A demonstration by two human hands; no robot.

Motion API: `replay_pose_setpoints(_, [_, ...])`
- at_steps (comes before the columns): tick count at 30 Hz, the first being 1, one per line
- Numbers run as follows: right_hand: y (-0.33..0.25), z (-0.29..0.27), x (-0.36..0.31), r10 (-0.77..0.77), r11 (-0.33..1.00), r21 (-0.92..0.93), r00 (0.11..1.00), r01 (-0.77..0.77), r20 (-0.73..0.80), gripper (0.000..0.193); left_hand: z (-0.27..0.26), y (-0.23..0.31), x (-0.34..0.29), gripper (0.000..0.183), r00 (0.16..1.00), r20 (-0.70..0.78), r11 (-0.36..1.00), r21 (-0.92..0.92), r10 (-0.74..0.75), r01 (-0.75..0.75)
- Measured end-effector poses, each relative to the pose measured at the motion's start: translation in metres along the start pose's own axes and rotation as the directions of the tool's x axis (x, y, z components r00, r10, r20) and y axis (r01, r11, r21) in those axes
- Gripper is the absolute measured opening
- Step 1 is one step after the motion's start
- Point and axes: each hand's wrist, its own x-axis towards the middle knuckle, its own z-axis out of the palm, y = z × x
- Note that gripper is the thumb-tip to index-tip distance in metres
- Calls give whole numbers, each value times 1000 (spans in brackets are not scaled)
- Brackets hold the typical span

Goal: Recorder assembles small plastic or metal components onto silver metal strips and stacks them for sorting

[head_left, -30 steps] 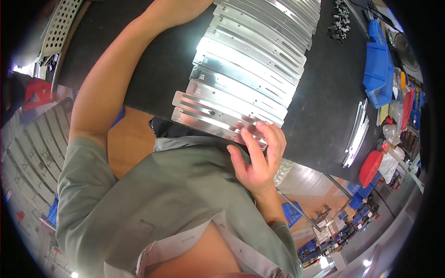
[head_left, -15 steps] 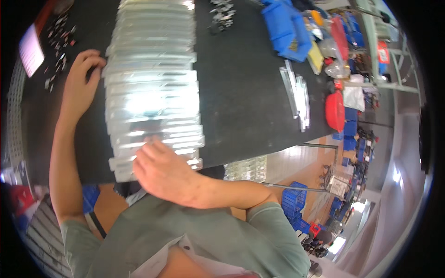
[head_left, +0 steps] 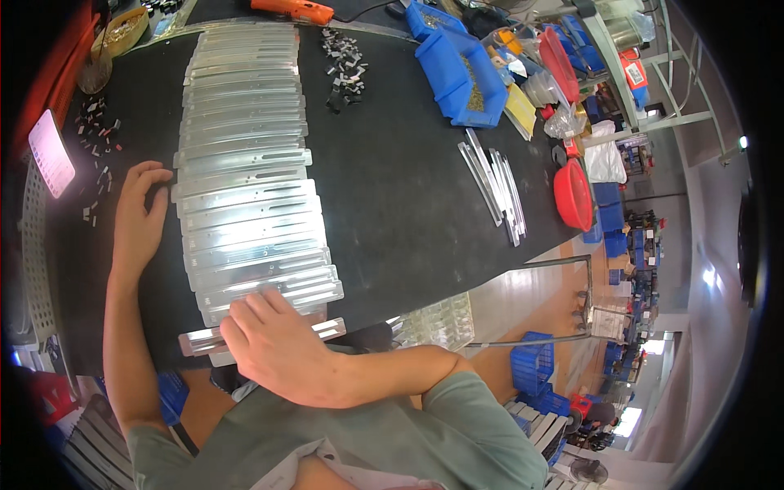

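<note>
A long row of silver slotted metal strips (head_left: pixel 245 175) lies side by side across the black tabletop, running away from me. At its near end my right hand (head_left: pixel 282 351) is closed on one metal strip (head_left: pixel 204 340). That strip sits slightly askew over the nearest ones, with its ends showing on both sides of my fingers. The fingertips are partly hidden behind the hand. My left hand (head_left: pixel 140 214) rests beside the row's left edge, fingers curved and thumb apart, with nothing visible in it.
Small black and white pieces (head_left: pixel 345 69) lie right of the row, others (head_left: pixel 96 131) left near a phone (head_left: pixel 51 153). Blue bins (head_left: pixel 449 69), narrow loose strips (head_left: pixel 496 184) and a red bowl (head_left: pixel 573 196) stand right. An orange tool (head_left: pixel 292 10) lies at the back.
The view has shifted, showing more of the table's far side. A strip now stands out crosswise under my right hand at the near end. My left hand stays by the row's left edge.
</note>
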Motion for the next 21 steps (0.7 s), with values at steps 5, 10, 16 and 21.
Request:
replay_pose_setpoints(5, [6,-74,7,410,698,677,906,-235,-108,30,-15,-28,-10,32,963,-111,935,-290,-246,206])
replay_pose_setpoints(10, [58,-56,-3,791,201,963,551,179,-267,32,-40,82,-26,34,997,-70,959,-281,31,-50])
replay_pose_setpoints(16, [60,-40,-38,714,-243,956,697,165,61,22,-15,148,-72,66,875,146,886,-28,463,-464])
replay_pose_setpoints(21, [40,-24,-69,541,-540,836,721,-96,432,32,-17,130,-115,45,938,165,950,-121,304,-286])
